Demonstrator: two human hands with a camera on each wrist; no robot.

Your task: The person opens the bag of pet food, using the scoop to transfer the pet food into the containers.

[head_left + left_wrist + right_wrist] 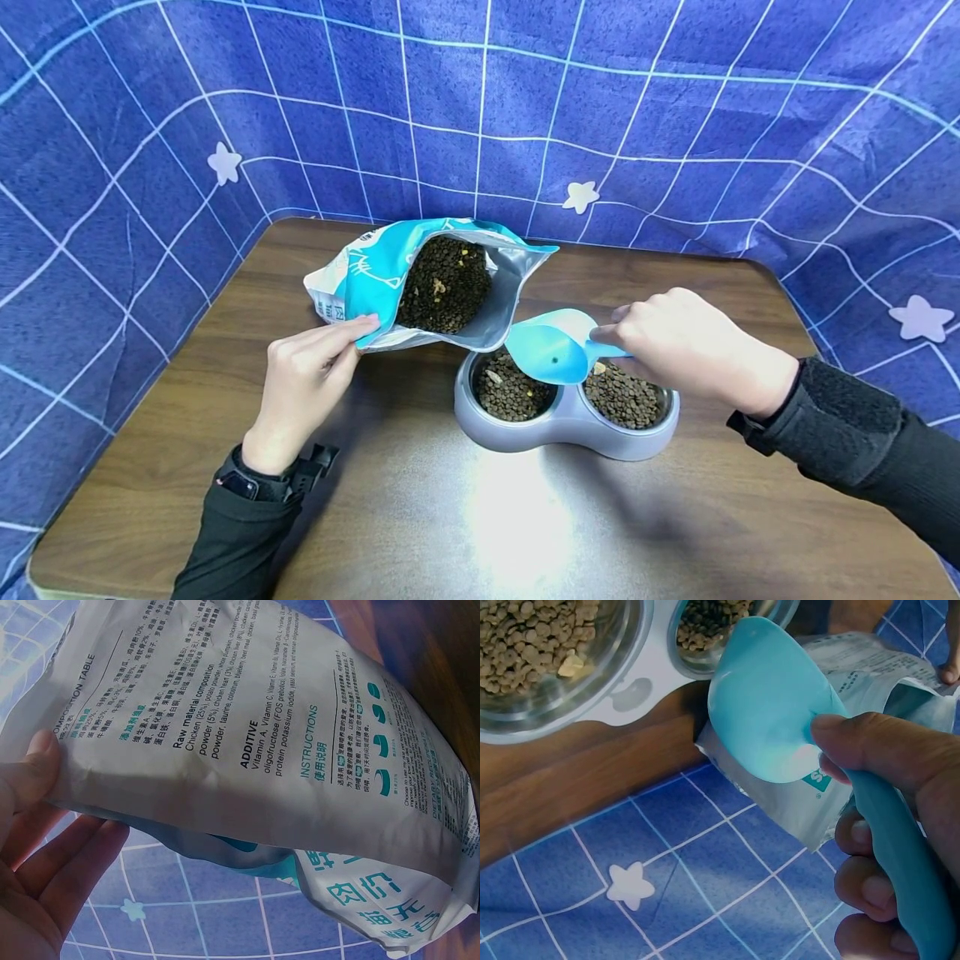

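Note:
My left hand [311, 375] pinches the near edge of a pet food bag [375, 267], thumb on one side and fingers on the other. The bag lies tilted with its wide mouth toward the right, and brown kibble [446, 287] shows inside. In my right hand [667, 342] is the handle of a blue scoop [551, 354], gripped with the thumb along its top. The scoop's bowl is over the grey double bowl [570, 421], near the bag's mouth, and looks bare inside. Both compartments of the double bowl hold kibble [540, 645].
A brown wooden table [390, 517] carries everything, with a bright glare near its front. Behind and beside it hangs a blue cloth [450, 100] with a white grid and several white stars.

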